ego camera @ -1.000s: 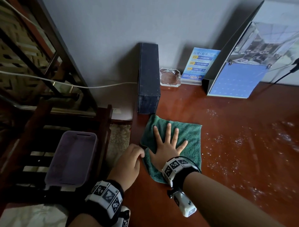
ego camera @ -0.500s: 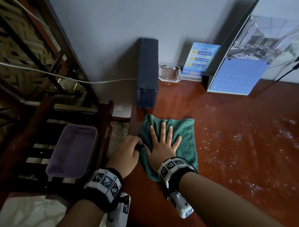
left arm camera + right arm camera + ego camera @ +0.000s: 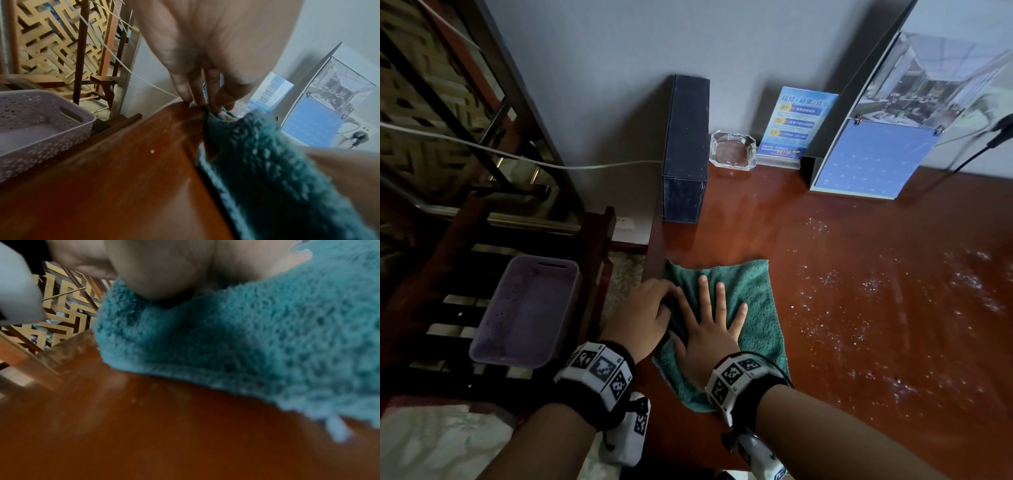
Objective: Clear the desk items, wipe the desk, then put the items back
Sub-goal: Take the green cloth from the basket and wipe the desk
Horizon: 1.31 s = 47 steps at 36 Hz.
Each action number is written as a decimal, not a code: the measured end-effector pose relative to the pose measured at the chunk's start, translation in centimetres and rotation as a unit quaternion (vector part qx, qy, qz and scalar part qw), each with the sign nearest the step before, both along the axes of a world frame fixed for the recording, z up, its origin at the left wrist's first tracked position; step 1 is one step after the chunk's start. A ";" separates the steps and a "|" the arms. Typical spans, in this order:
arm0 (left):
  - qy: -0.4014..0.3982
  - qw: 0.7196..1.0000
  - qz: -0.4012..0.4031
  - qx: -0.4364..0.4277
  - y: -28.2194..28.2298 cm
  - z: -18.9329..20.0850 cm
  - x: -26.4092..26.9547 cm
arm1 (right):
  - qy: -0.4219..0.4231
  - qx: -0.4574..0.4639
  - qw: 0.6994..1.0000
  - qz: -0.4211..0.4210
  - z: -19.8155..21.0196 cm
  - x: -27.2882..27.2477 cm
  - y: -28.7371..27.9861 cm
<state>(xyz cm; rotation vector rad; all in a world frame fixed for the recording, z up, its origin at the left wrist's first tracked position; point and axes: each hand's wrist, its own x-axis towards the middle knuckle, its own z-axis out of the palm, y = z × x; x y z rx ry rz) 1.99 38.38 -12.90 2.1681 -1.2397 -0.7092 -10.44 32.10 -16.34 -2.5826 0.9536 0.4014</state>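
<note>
Teal terry cloth lies at the desk's left edge and looks soft and limp. Right hand presses it flat, fingers spread; left hand pinches its left hem, likely the best hold.

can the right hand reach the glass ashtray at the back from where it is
Probably yes. The right hand lies flat on the green cloth, holding nothing, and nothing stands on the desk between it and the glass ashtray. The dark box and blue card flank it without covering it.
</note>
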 end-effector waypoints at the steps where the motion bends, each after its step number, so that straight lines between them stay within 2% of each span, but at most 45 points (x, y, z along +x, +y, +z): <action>1: -0.005 1.000 -0.001 -0.004 0.0 0.0 -0.1 | -0.003 -0.001 1.000 0.003 0.0 -0.2 0.2; 5: -0.015 1.000 0.000 -0.016 -0.2 -0.3 -0.2 | -0.032 0.004 0.999 0.014 -0.3 -1.3 1.1; 11: -0.003 0.999 0.052 -0.007 -1.0 -0.7 -0.6 | -0.036 -0.061 0.997 0.036 -0.7 -3.2 2.4; 16: -0.028 0.996 -0.006 0.080 -1.2 -1.8 -1.0 | -0.044 -0.068 0.994 0.067 -0.6 -4.8 3.1; 22: -0.025 0.995 -0.026 0.098 -0.9 -1.9 -0.9 | -0.052 -0.049 0.993 0.091 -0.6 -6.7 4.0; 32: -0.176 0.970 -0.051 0.160 -0.4 -2.0 -2.7 | -0.056 -0.037 0.988 0.139 -0.1 -10.0 4.7; 39: -0.215 0.953 -0.023 0.211 -0.9 -3.0 -3.1 | -0.058 -0.036 0.985 0.160 0.1 -11.8 4.7; 47: -0.229 0.945 -0.014 0.232 -1.2 -3.4 -3.9 | -0.064 -0.039 0.980 0.185 0.3 -13.3 4.0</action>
